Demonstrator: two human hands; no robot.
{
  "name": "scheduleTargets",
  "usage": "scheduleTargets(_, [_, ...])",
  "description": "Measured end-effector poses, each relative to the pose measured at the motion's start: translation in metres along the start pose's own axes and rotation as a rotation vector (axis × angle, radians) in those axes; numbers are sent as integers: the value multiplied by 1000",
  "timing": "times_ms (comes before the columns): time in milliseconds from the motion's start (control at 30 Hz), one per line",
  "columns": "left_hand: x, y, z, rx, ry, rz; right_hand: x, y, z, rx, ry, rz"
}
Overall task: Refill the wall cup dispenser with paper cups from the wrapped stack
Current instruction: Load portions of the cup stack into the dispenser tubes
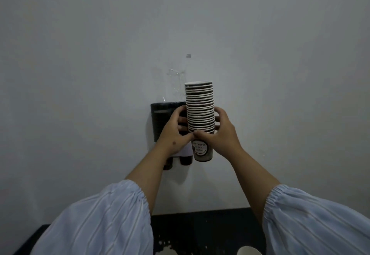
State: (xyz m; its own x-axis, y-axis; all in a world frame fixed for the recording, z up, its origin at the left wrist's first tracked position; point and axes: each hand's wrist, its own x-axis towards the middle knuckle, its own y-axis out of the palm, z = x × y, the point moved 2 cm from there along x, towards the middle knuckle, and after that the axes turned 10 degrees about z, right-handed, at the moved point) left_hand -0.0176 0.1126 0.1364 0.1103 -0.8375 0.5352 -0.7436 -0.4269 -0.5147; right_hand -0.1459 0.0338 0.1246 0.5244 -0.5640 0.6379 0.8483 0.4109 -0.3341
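A tall stack of dark paper cups (200, 106) with white rims stands upright in front of the wall; its bottom cup carries a round printed label. My left hand (176, 132) grips the stack's lower left side and my right hand (220, 132) grips its lower right side, thumbs meeting at the front. Behind my left hand the black wall cup dispenser (160, 118) hangs on the wall, partly hidden, with two dark cup bottoms (185, 159) poking out below it. Clear plastic wrap (176, 82) rises above the dispenser.
A dark counter (202, 230) runs along the bottom, speckled with pale spots. A white cup rim (249, 250) shows at the bottom edge right of centre. The wall is plain grey-white with a small mark (188, 55) above the dispenser.
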Motion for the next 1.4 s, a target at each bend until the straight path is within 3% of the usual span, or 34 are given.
scheduleTargets(633, [110,-89,-12,57,168,-226,151,20,29,-22,-260,-136])
scheduleTargets(1033, [153,-92,31,34,165,-288,201,38,-12,8,-220,-139])
scheduleTargets(1400, [165,-91,48,35,148,-305,208,34,-19,35,-225,-29])
